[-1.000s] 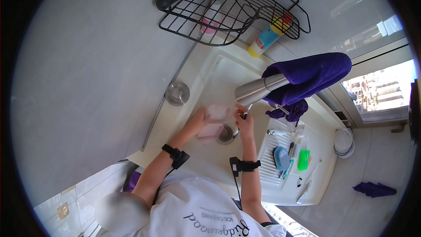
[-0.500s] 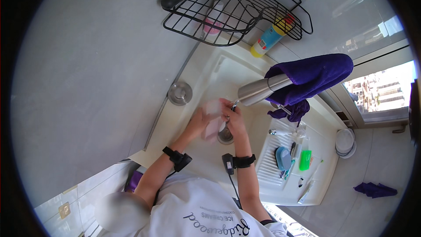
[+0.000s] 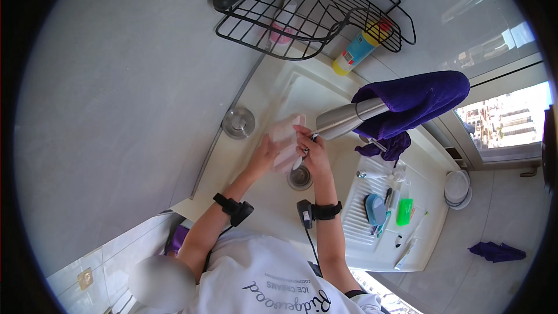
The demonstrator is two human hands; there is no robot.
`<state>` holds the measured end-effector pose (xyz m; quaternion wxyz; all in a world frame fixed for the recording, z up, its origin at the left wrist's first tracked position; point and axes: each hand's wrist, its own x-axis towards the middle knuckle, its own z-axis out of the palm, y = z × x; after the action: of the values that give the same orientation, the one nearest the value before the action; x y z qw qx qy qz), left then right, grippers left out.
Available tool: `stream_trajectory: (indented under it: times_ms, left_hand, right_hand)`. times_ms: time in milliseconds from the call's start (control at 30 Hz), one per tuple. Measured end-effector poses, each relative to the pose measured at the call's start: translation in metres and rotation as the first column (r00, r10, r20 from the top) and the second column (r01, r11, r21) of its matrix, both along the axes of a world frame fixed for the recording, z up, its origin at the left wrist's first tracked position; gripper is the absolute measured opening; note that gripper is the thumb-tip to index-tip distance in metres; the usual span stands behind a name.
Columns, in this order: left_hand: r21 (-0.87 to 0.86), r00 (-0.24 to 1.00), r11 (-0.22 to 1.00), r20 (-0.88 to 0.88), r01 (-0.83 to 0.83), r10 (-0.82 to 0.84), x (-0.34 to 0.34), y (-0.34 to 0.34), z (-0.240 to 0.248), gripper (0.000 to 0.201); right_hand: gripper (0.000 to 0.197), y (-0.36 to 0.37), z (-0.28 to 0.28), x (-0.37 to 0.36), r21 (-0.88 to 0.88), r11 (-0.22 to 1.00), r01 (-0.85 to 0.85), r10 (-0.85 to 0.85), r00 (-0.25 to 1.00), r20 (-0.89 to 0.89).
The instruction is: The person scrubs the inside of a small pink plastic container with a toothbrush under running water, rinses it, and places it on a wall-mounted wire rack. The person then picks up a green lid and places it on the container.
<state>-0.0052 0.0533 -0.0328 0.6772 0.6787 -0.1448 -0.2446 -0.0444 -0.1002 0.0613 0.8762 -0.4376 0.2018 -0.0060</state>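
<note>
Over the sink (image 3: 256, 197), my left hand (image 3: 264, 156) grips a pale pink, box-like plastic piece (image 3: 285, 129), blurred by motion. Close beside it, my right hand (image 3: 315, 152) is closed on a slim dark-and-white handled tool (image 3: 297, 163), perhaps a small brush; its white end points down toward the left. Some right fingers reach the pink piece's edge. The metal drain (image 3: 299, 178) lies just below both hands. To their right the thick steel faucet (image 3: 343, 121) comes in, draped with a purple cloth (image 3: 415, 99).
A metal cup-like fitting (image 3: 239, 123) sits on the left rim. Right of the basin, a ribbed ledge (image 3: 354, 221) bears a blue brush (image 3: 375, 209), a green block (image 3: 405, 212) and small items. Above hangs a black wire rack (image 3: 314, 23); a yellow-and-blue bottle (image 3: 356, 52) stands behind.
The pink piece has tilted and shifted slightly up, showing more of its edge near the faucet. My right hand has moved slightly down and right, still on the tool.
</note>
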Motion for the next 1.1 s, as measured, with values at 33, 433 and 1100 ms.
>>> stream_trajectory:
  times_ms: [33, 433, 1100]
  left_hand:
    - [0.016, 1.000, 1.000, -0.023, 0.014, -0.014, 0.001, 0.001, 0.004, 0.037]
    - [-0.175, 0.992, 0.984, -0.129, -0.023, 0.000, 0.018, -0.015, 0.003, 0.055]
    - [-0.238, 0.941, 0.912, -0.135, -0.334, 0.309, 0.011, -0.070, -0.003, 0.050]
  right_hand:
    - [0.024, 0.000, 0.000, 0.000, 0.013, 1.000, -0.002, 0.002, 1.000, 0.007]
    - [0.036, -0.005, -0.021, -0.043, -0.751, 0.654, -0.089, 0.048, 0.996, -0.076]
    - [0.047, 0.034, -0.029, -0.043, -0.982, -0.155, -0.110, -0.090, 0.991, -0.097]
